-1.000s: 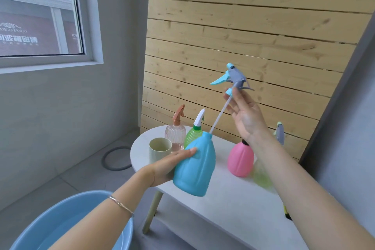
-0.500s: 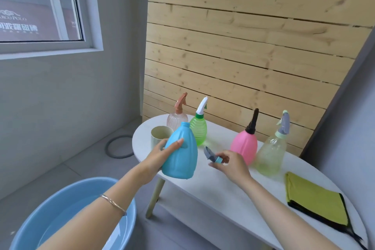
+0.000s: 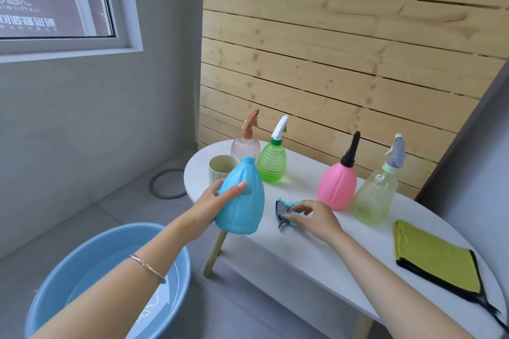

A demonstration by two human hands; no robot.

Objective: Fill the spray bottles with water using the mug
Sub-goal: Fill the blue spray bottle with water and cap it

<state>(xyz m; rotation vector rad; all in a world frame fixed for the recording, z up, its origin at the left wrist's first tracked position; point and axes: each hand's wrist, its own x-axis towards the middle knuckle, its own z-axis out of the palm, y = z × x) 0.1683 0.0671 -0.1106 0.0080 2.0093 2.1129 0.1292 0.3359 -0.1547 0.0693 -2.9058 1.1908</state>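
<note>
the smooth, fluted blue plastic bottle (image 3: 242,206), its threaded neck uncapped, tilts at the front edge of the white oval worktop (image 3: 303,179). the left hand (image 3: 217,201) is wrapped round its side. just to the right, the right hand (image 3: 314,219) pinches a grey-and-teal trigger head (image 3: 283,210) against the worktop. a pale cylindrical mug (image 3: 220,169) stands behind the bottle. a round blue basin (image 3: 110,250) of water sits on the floor.

The uncapped blue bottle (image 3: 242,201) is upright at the table's (image 3: 303,250) front-left edge, its spray head (image 3: 283,210) lying beside it and the mug (image 3: 220,169) behind, while the peach bottle (image 3: 246,146), green bottle (image 3: 272,164), pink bottle (image 3: 337,188) and clear bottle (image 3: 376,195) stand capped along the back edge.
</note>
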